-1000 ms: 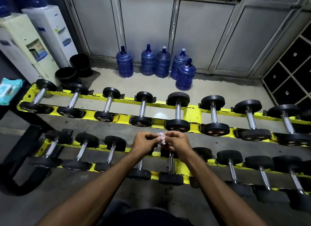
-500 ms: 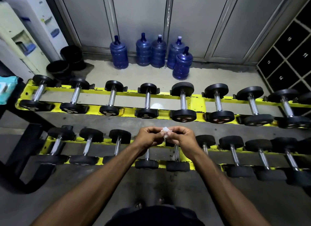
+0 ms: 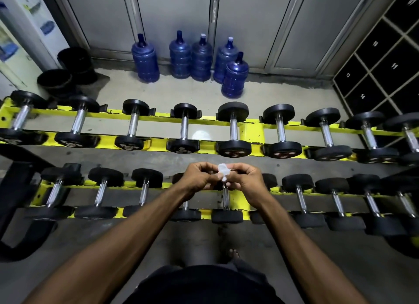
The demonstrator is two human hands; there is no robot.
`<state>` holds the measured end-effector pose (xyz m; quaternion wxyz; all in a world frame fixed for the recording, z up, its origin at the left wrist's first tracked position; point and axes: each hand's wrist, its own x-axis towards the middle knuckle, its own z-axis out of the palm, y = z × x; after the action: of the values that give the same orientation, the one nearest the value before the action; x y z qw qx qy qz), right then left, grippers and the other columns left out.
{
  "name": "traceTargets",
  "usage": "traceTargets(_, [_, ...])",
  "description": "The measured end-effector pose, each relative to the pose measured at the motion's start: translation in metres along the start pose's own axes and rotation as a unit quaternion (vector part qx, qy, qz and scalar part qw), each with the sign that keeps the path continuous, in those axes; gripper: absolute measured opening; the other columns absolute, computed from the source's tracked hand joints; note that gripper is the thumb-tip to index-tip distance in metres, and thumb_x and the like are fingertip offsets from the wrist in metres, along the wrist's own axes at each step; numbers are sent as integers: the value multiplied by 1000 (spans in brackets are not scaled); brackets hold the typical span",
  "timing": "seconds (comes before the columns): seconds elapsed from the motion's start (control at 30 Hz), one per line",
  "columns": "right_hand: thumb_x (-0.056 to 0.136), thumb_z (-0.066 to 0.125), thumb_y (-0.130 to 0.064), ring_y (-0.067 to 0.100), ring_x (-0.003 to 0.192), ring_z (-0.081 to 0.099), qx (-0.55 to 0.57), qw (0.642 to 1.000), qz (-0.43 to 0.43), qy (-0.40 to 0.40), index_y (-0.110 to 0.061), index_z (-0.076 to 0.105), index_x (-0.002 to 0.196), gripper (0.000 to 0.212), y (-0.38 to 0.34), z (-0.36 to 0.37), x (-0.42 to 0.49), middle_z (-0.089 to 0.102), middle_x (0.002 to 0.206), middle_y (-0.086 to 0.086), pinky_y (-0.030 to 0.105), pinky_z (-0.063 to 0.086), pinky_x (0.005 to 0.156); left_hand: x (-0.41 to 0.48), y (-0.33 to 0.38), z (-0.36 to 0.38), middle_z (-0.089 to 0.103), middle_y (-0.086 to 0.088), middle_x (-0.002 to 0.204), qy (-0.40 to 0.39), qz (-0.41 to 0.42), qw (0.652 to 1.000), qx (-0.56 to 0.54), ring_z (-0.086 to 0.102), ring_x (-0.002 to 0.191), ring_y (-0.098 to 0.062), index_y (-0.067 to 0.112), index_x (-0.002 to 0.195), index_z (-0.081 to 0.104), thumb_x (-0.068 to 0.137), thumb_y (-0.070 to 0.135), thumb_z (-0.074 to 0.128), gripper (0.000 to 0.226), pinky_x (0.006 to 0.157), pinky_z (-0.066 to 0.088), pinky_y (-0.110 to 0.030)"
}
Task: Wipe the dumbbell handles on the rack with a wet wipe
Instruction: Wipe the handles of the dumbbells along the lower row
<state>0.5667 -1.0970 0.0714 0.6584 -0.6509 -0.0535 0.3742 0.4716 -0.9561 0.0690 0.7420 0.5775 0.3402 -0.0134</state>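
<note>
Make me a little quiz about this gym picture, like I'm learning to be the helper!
1. True or false: both the left hand and the right hand pinch the small white crumpled wet wipe.
2. How many big blue plastic water jugs stand on the floor behind the yellow metal dumbbell rack? A) three B) five C) eight
3. Fill in: the black-ended, chrome-handled dumbbells lie in ___ rows on the rack.
Key: 1 true; 2 B; 3 two.
</note>
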Motion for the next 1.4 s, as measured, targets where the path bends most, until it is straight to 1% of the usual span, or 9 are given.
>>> traceTargets(0.17, [86,70,2,18,79,71,-117,990,-40,-64,-3,74,105,20,-15,-35,18,76,95,13,27,59,68,25,0,39,70,-8,71,104,15,994,29,63,49,-8,-5,92,71,75,-2,82,21,44,45,-17])
traceTargets(0.3, [87,70,-5,29,91,72,-60,993,-8,-102,-4,76,103,17,-14,-71,36,75,100,18,37,59,84,39,-3,68,72,-6,70,135,51,988,56,65,55,-9,1,84,73,77,5,83,12,47,49,-21])
traceTargets(0.43, [83,75,-4,29,72,70,-13,998,38,-42,0,74,96,13,-10,-89,48,74,90,21,33,61,67,46,-12,96,74,4,73,152,107,977,109,68,66,-5,20,76,75,78,8,82,15,65,59,-28])
traceTargets(0.67, [81,69,11,25,63,69,-7,995,98,-31,0,72,82,11,-10,-111,65,72,75,15,32,61,64,50,-24,118,76,8,87,128,146,976,102,72,85,-7,15,98,78,79,1,79,24,80,59,-27])
traceTargets(0.8, [83,67,11,28,69,71,-33,990,119,-71,4,72,90,11,-10,-114,67,72,87,23,31,62,65,50,-31,120,76,6,84,162,139,967,140,73,82,-5,14,94,80,72,8,87,23,76,58,-25])
traceTargets(0.97, [81,73,4,31,89,72,-22,982,105,-156,3,71,104,23,-11,-117,65,73,101,24,39,58,88,53,-26,112,76,5,79,199,114,964,131,73,76,-10,18,86,80,78,13,84,11,73,61,-31])
traceTargets(1.23, [82,78,-9,23,69,71,-170,980,45,-89,-13,77,86,5,24,-115,56,75,79,12,32,56,60,55,-60,100,77,-3,89,124,71,977,156,74,85,-18,10,97,79,87,-1,68,18,80,61,-42])
traceTargets(1.3, [82,77,-4,19,66,68,-185,979,46,-66,-12,77,82,8,41,-115,58,75,76,10,30,55,60,59,-76,98,77,1,88,134,52,975,169,72,88,-15,14,93,79,86,0,69,18,84,60,-41])
traceTargets(1.4, [80,77,1,18,66,66,-192,978,68,-46,-16,76,74,18,74,-124,68,74,72,5,37,56,67,69,-106,95,73,13,83,176,10,967,182,70,86,-8,31,82,75,83,11,76,20,88,58,-39])
